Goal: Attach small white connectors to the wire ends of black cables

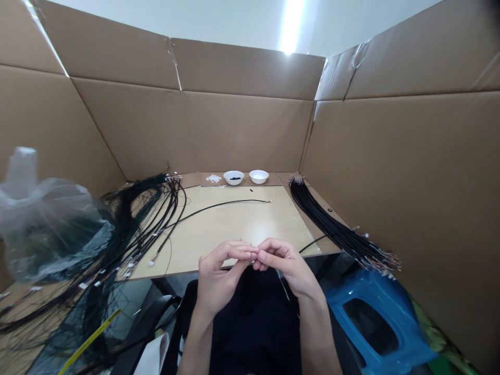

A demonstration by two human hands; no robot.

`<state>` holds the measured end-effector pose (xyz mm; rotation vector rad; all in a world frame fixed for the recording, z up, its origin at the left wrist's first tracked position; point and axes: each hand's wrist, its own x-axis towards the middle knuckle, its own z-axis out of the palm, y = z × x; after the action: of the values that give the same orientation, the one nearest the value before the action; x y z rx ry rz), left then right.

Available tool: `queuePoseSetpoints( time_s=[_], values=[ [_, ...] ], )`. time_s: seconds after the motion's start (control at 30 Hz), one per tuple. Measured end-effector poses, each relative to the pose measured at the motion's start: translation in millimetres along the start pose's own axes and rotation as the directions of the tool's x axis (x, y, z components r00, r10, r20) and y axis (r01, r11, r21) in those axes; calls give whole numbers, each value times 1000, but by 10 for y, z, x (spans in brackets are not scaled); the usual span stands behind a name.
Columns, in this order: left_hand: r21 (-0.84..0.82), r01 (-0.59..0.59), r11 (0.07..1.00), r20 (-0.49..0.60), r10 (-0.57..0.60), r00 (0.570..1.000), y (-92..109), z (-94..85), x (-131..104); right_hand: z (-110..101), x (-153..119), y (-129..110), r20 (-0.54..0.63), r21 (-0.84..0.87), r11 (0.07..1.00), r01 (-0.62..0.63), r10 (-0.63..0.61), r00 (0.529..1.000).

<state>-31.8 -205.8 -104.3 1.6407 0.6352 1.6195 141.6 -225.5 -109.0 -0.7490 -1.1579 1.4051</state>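
My left hand (222,276) and my right hand (285,265) meet fingertip to fingertip at the table's front edge, above my dark clothing. Both are pinched closed. Whatever lies between the fingertips is hidden or too small to name. A thin pale strand (283,285) hangs below my right hand; I cannot tell whether it is gripped. Just beyond that hand, a black cable (312,243) runs toward the bundle at the right. Farther back, a single black cable (219,205) with a small pale end lies across the tabletop (222,229).
At the back stand a white bowl with black pieces (233,177) and another white bowl (258,177), beside loose white pieces (213,178). A thick black cable bundle (328,219) lies right, tangled cables (156,208) and a plastic bag (50,224) left. A blue stool (375,317) and cardboard walls (250,125) surround.
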Motion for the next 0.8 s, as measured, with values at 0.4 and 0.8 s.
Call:
queuePoseSetpoints(
  time_s=[0.4, 0.8],
  values=[
    [-78, -27, 997, -64, 22, 998, -27, 102, -7, 59, -17, -15, -73, -26, 999, 23, -25, 997],
    [-99, 93, 991, -120, -105, 987, -13, 61, -33, 136, -34, -24, -107, -64, 998, 8, -15, 994]
  ],
)
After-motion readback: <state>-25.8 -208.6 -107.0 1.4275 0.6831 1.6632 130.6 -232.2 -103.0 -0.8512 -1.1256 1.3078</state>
